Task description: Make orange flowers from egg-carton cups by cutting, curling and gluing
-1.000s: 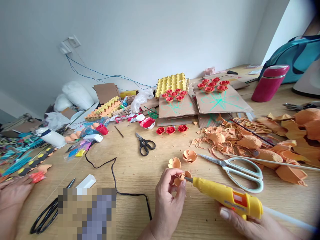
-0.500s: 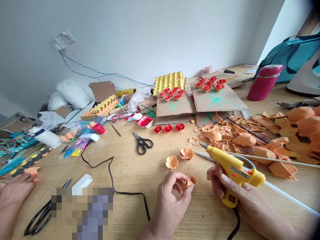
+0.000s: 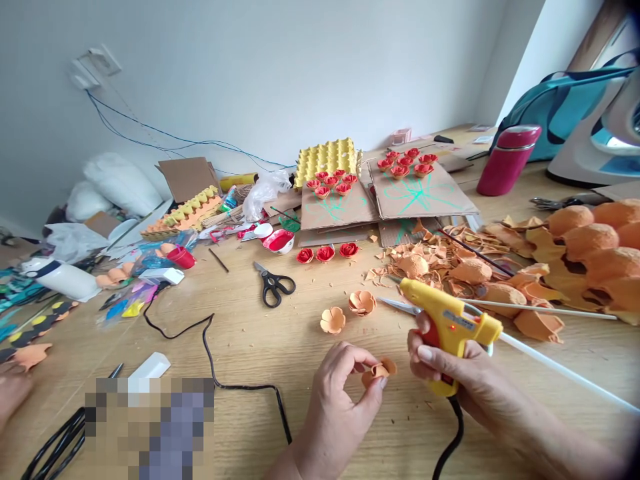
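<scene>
My left hand [image 3: 343, 400] pinches a small orange egg-carton flower [image 3: 383, 370] between thumb and fingers, just above the wooden table [image 3: 240, 427]. My right hand [image 3: 450, 367] is wrapped round the grip of a yellow hot glue gun [image 3: 445, 320], whose small red light is lit. The gun's nozzle points up and left, and a white glue stick [image 3: 565, 369] juts from its back. Beyond my left hand lie two orange cup flowers, one opened wide [image 3: 333, 321] and one fuller [image 3: 362, 303]. Pointed metal blades [image 3: 400, 305] lie partly hidden behind the gun.
Black-handled scissors [image 3: 274, 285] lie mid-table near three red flowers [image 3: 325, 254]. Cardboard sheets [image 3: 425, 197] carry more red flowers. Orange carton scraps [image 3: 470, 270] pile up at right, near a magenta flask [image 3: 509, 160]. Another person's hand [image 3: 14, 393] rests at far left.
The view has shifted right, so things appear further left. The glue gun has tilted and drawn slightly nearer the flower in my left hand. The other person's hand shows less.
</scene>
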{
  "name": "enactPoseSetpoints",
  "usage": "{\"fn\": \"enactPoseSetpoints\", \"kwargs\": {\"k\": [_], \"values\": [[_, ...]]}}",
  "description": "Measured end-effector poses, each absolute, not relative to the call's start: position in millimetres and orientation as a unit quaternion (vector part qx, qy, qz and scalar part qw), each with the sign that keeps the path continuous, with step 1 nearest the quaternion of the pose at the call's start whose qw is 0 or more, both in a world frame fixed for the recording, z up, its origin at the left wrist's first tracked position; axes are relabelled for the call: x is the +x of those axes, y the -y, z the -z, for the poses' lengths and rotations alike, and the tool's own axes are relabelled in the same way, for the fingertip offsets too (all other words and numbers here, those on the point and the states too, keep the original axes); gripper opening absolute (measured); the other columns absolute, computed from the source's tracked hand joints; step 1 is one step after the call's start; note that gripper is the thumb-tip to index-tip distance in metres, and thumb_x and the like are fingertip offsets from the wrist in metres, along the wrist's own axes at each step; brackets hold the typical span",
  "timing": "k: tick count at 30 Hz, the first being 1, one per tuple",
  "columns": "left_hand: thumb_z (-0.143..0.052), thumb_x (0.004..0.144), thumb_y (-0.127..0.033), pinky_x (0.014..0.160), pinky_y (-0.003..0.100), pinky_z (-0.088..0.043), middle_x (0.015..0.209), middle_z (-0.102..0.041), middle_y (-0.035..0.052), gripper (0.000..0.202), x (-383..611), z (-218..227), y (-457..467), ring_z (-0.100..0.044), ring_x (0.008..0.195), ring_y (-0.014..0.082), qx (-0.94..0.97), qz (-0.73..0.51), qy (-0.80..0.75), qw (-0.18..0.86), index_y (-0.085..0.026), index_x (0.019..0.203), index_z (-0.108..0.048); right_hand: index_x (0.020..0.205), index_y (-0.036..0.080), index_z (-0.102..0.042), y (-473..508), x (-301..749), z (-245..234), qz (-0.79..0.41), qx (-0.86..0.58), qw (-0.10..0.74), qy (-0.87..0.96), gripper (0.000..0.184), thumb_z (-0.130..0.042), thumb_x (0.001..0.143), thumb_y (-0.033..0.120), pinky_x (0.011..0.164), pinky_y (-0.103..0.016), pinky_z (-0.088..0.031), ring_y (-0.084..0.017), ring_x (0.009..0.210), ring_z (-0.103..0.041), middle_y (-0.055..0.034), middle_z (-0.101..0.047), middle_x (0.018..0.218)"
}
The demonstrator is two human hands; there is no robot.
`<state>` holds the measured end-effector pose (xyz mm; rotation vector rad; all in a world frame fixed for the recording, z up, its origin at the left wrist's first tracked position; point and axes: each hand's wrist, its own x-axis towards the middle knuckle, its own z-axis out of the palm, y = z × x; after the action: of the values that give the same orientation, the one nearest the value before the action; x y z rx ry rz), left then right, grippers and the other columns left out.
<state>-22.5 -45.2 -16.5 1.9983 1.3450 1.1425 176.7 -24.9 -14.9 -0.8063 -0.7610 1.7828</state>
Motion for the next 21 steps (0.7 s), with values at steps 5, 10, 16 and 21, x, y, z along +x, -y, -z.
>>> {"fn": "enactPoseSetpoints", "kwargs": {"k": [5, 10, 16, 21], "values": [[-0.063, 0.086, -0.008, 0.071, 0.026, -0.050, 0.081, -0.066, 0.0011, 0.011, -25, 18, 44, -0.060, 0.073, 0.0149, 0.712, -0.400, -0.520, 0.251, -0.020, 0.087, -0.062, 0.091, 0.023, -0.056, 15, 188, 11, -0.648, -0.372, 0.590, 0.306, 0.029, -0.080, 0.084, 0.038, 0.052, -0.023, -0.031, -0.011, 0.058, -0.035, 0.0064, -0.042, 0.067], [-0.063, 0.083, -0.002, 0.070, 0.025, -0.049, 0.084, -0.064, 0.0005, 0.019, -25, 18, 46, -0.060, 0.073, 0.0146, 0.737, -0.350, -0.518, 0.258, -0.020, 0.088, -0.061, 0.085, 0.022, -0.059, 15, 184, 14, -0.590, -0.470, 0.512, 0.410, 0.035, -0.081, 0.079, 0.048, 0.054, -0.026, -0.039, -0.013, 0.058, -0.046, 0.0034, -0.054, 0.067], [-0.066, 0.083, 0.000, 0.071, 0.027, -0.049, 0.087, -0.065, 0.0019, 0.021, -25, 20, 46, -0.063, 0.079, 0.0180, 0.749, -0.293, -0.534, 0.261, -0.020, 0.090, -0.062, 0.078, 0.022, -0.061, 24, 175, 19, -0.520, -0.488, 0.441, 0.545, 0.022, -0.074, 0.083, 0.039, 0.062, -0.029, -0.047, -0.016, 0.066, -0.054, 0.0014, -0.060, 0.072], [-0.065, 0.084, 0.000, 0.068, 0.027, -0.050, 0.090, -0.064, 0.0031, 0.020, -23, 20, 46, -0.063, 0.076, 0.0173, 0.769, -0.270, -0.517, 0.261, -0.020, 0.090, -0.062, 0.084, 0.023, -0.063, 31, 174, 24, -0.476, -0.491, 0.382, 0.622, 0.009, -0.065, 0.089, 0.030, 0.067, -0.029, -0.049, -0.018, 0.072, -0.060, 0.0004, -0.065, 0.080]]}}
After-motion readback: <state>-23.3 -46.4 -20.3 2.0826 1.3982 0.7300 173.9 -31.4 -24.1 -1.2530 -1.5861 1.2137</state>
